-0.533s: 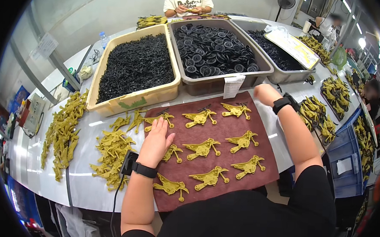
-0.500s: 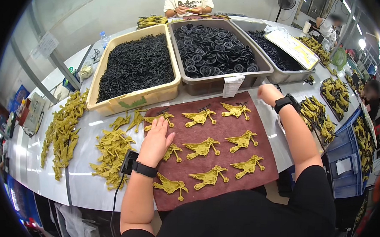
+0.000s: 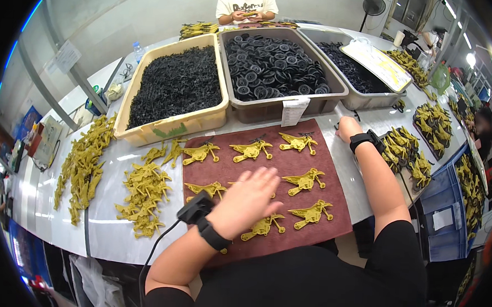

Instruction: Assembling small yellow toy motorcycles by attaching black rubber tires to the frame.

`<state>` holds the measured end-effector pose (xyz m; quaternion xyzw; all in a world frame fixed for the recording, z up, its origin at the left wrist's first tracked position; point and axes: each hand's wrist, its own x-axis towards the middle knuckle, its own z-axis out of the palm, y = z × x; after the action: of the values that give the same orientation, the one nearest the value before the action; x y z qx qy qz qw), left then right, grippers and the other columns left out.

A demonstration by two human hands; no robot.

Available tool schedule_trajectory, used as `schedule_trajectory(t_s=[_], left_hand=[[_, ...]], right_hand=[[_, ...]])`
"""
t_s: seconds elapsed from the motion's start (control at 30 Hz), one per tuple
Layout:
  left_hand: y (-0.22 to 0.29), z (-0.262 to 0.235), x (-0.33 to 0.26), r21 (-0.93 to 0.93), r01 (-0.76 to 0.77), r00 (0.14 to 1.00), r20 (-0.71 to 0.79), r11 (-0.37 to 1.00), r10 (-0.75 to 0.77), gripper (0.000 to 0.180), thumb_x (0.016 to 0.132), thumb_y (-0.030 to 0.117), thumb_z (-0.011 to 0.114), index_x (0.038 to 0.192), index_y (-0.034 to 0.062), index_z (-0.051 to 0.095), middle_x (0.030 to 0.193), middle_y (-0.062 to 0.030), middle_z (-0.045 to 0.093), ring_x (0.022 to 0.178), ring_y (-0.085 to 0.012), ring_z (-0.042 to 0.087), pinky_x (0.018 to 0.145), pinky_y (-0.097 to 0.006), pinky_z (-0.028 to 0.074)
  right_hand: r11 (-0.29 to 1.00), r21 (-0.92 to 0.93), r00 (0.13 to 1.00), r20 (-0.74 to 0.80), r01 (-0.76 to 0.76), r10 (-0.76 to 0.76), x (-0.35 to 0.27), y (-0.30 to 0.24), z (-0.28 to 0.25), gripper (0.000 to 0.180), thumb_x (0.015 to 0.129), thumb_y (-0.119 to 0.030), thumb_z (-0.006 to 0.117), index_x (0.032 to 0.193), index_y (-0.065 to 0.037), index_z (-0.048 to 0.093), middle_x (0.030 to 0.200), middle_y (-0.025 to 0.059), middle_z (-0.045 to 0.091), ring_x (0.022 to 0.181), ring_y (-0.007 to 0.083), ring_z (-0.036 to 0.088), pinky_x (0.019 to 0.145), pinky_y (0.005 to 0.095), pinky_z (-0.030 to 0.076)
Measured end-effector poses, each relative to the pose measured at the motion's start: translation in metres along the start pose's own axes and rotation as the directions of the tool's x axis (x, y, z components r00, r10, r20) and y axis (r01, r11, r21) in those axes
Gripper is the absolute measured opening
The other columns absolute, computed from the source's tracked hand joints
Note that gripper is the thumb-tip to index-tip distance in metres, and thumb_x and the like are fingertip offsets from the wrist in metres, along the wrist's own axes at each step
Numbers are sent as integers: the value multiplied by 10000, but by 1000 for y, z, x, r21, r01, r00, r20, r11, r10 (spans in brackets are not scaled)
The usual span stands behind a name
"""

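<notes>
My left hand (image 3: 249,201) hovers over the maroon mat (image 3: 334,175) with fingers stretched out and nothing visible in it. It hides some of the yellow plastic toy motorcycle bodies laid there in rows. In the far row, one toy motorcycle body (image 3: 298,143) has a thin black part at its top edge, as do its neighbours; a nearer toy motorcycle body (image 3: 311,214) shows none. Beyond the mat's far right corner, my right hand (image 3: 347,128) is closed by the table, its fingertips hidden. I cannot make out what it holds, if anything.
A cream bin (image 3: 126,116) of small black parts, a grey bin (image 3: 338,95) of black wheels and another grey bin (image 3: 374,99) stand behind the mat. Yellow body piles (image 3: 143,195) lie left; toys with black parts (image 3: 405,148) lie right. Opposite, a person (image 3: 247,3) handles a yellow piece.
My left hand has moved right and nearer across the mat, uncovering the far-left toy motorcycle body. The right hand has shifted slightly nearer, staying beside the far right corner. The view has shifted slightly.
</notes>
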<state>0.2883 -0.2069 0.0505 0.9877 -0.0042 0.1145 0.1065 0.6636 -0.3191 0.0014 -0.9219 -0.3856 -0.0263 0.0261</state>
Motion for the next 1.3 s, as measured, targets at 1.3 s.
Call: schedule_trajectory(t_s=[1.3], left_hand=[[36,60,52,-149,37,967,254,988,2,505,881,316,544,1235,-38,479,1327,-173,468,1249,-282,433,1015,-364,386]], right_hand=[[548,835,937,220,-38,-271,-65,-20,-36,239,833,-6,595,1050,-3,497,728,63,609,592,100,600,510,242,483]])
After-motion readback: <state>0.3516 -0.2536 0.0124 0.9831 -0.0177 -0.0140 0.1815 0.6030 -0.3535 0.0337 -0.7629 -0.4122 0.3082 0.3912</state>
